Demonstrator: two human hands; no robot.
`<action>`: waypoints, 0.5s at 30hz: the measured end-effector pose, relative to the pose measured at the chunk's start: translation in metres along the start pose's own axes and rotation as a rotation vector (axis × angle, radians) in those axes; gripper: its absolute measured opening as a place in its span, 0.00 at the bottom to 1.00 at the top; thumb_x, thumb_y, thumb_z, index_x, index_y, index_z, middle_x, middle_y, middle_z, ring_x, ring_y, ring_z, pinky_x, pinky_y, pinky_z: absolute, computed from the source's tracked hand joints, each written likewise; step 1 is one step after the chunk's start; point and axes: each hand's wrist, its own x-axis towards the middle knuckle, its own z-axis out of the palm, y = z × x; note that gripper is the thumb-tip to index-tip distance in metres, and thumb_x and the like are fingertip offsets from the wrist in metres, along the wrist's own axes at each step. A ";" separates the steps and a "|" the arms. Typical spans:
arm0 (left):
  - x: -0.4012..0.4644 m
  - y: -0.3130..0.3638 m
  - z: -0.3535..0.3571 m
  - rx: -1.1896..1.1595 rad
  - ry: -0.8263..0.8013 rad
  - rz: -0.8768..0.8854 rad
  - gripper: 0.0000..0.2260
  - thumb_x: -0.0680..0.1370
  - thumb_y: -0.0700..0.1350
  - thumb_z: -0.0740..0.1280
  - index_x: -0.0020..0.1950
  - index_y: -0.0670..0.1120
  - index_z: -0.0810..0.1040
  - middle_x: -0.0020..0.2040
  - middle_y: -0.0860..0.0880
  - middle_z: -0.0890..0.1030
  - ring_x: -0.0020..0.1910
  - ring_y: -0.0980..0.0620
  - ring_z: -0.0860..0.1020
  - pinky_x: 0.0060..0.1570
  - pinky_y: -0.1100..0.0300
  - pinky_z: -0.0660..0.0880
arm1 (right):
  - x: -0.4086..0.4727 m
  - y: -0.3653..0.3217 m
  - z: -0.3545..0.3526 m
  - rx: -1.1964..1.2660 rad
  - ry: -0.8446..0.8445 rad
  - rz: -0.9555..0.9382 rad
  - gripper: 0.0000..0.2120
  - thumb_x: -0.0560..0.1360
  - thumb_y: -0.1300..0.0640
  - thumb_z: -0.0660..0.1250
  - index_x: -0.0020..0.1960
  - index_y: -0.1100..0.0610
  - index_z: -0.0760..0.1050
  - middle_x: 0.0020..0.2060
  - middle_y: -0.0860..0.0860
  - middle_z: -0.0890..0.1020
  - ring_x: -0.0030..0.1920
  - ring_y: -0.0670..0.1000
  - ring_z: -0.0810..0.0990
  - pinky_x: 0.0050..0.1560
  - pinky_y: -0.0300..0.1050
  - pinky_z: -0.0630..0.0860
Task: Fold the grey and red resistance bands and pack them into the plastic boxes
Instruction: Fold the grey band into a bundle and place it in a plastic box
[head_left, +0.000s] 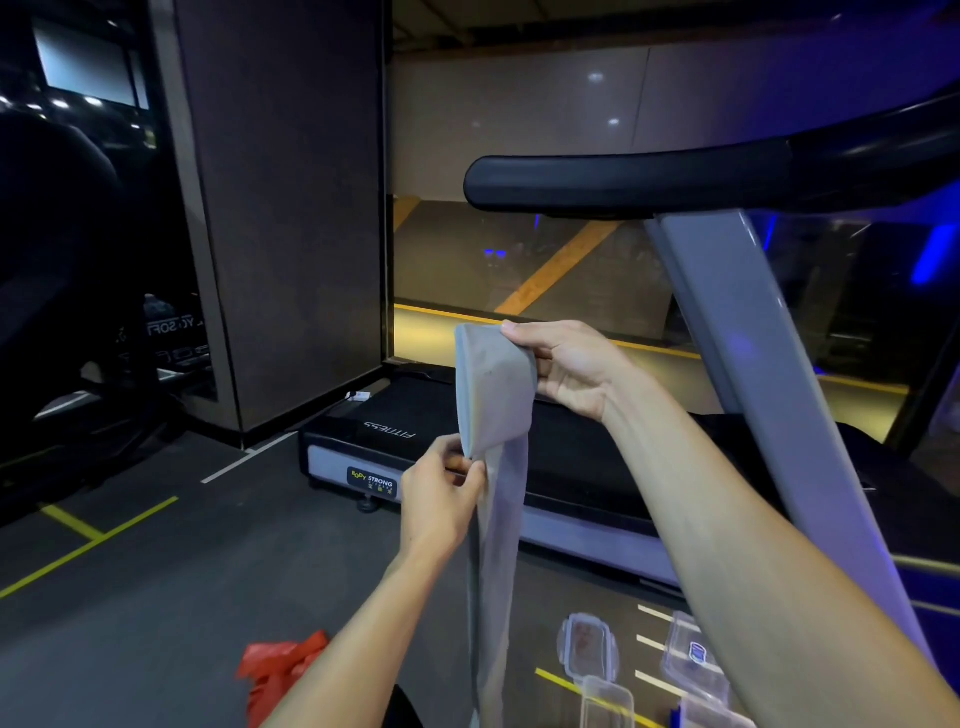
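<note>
I see the grey resistance band (493, 415) held up in the air in front of the treadmill (571, 457), folded over at the top, long tail hanging straight down past the lower frame edge. Right hand (571, 369) is up high, thumb and fingers pinching the top fold of the band, fingers curled behind the fabric. Left hand (441, 499) is lower, just left of the band, fingertips pinching the bottom edge of the folded section where it meets the hanging tail. Both hands have hold of the band, neither is slack.

Red resistance band (280, 670) lies crumpled on the floor (156, 597), well left of the treadmill's deck, partly hidden by the left forearm. Clear plastic boxes (691, 660) sit on the floor beside the treadmill's near end, below the right forearm; one lid (587, 647) with clip tabs lies flat next to them. I cannot tell how many boxes exactly, the arm covers some.

Treadmill handrail (623, 182) runs across above the right hand. Yellow floor lines (93, 540) off to the treadmill's left.
</note>
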 end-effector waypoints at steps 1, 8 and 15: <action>0.001 0.001 0.000 0.011 0.004 0.004 0.06 0.76 0.41 0.71 0.47 0.54 0.80 0.35 0.55 0.82 0.33 0.55 0.82 0.42 0.50 0.83 | -0.001 0.000 -0.001 -0.003 -0.003 0.001 0.09 0.77 0.59 0.73 0.55 0.63 0.83 0.38 0.51 0.85 0.38 0.47 0.82 0.42 0.43 0.81; 0.004 0.007 -0.001 0.215 0.041 0.040 0.12 0.75 0.46 0.69 0.35 0.56 0.70 0.33 0.55 0.79 0.33 0.59 0.77 0.32 0.60 0.69 | -0.004 -0.003 -0.007 0.003 -0.013 -0.002 0.05 0.78 0.60 0.72 0.50 0.61 0.84 0.36 0.51 0.84 0.36 0.46 0.81 0.41 0.42 0.80; 0.023 0.010 -0.015 0.312 -0.128 0.125 0.05 0.77 0.45 0.69 0.43 0.51 0.75 0.38 0.53 0.81 0.37 0.52 0.81 0.36 0.56 0.77 | -0.002 -0.002 -0.022 0.072 0.003 0.017 0.07 0.78 0.59 0.72 0.54 0.62 0.83 0.39 0.52 0.83 0.39 0.47 0.81 0.46 0.45 0.81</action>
